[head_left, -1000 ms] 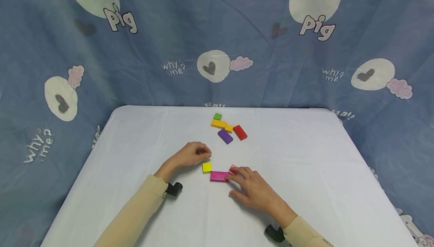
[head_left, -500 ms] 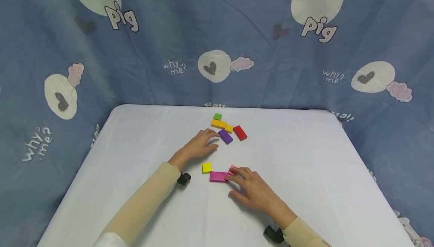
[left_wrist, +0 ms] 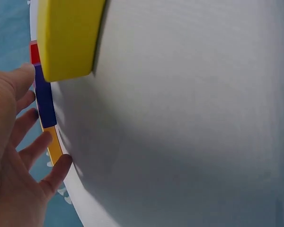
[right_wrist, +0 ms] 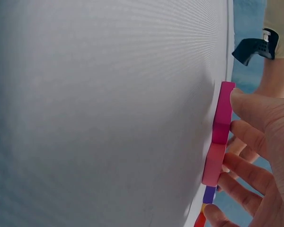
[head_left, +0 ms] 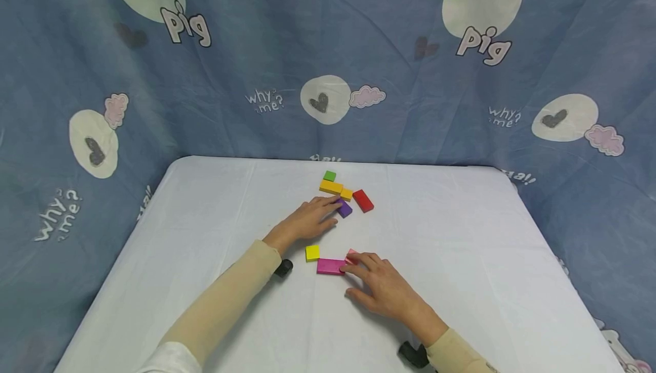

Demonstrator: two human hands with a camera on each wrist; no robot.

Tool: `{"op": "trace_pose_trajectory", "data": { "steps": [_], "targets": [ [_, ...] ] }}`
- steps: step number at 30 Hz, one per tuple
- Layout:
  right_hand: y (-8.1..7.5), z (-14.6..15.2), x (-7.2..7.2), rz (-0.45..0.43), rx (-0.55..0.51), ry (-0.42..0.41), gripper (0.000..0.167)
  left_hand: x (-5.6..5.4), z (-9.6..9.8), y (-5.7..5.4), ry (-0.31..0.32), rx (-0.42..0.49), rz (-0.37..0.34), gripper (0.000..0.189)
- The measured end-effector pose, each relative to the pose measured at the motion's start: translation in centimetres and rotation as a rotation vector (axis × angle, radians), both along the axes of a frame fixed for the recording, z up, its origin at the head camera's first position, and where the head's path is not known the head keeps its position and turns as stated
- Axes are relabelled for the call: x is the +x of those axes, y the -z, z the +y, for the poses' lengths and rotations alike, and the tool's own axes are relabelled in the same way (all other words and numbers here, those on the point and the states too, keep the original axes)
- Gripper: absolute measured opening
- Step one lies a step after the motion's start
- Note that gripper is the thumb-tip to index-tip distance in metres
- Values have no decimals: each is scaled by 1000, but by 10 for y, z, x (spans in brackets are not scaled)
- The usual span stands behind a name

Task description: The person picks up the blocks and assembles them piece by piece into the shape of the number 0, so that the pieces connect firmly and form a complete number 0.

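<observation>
My left hand (head_left: 307, 221) reaches over the purple block (head_left: 345, 209), fingers extended across its far left end. The thumb stays apart on the near side. In the left wrist view the fingers are spread beside the purple block (left_wrist: 45, 99). My right hand (head_left: 386, 287) rests with loosely bent, spread fingers by the magenta block (head_left: 329, 266), a fingertip on its right end. Another finger lies on the small pink block (head_left: 351, 253), partly covering it. A yellow square block (head_left: 312, 253) sits at the magenta block's upper left corner.
Beyond the purple block lie an orange-yellow bar (head_left: 331, 187), a smaller orange-yellow block (head_left: 346, 195) and a green block (head_left: 329, 176). To their right is a red block (head_left: 363, 201). A white cloth covers the table (head_left: 435, 236); a blue printed curtain (head_left: 400, 122) hangs behind.
From beside the yellow block, my left hand has moved away and to the right, opening its curled fingers and arriving over the purple block. The right hand has stayed in place.
</observation>
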State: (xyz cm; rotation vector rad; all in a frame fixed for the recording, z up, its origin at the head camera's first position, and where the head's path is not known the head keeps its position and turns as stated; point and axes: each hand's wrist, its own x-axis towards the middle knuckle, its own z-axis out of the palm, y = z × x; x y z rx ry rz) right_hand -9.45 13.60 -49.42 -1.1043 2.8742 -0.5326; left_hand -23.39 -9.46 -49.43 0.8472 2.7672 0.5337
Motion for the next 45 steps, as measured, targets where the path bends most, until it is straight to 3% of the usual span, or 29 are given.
{"op": "trace_pose_trajectory", "data": {
  "steps": [10,25,34,45],
  "targets": [
    [0,1,0,-4,4,4,47,3,2,-5,-29,-20,-3,47],
    [-1,0,1,-3,-2,1,47,3,2,-1,-37,37,33,31],
    [0,0,0,-9,6,1,47,5,5,-7,-8,-32,26,40],
    [1,2,0,1,2,-2,47,5,5,-8,-58,-3,-6,34]
  ]
}}
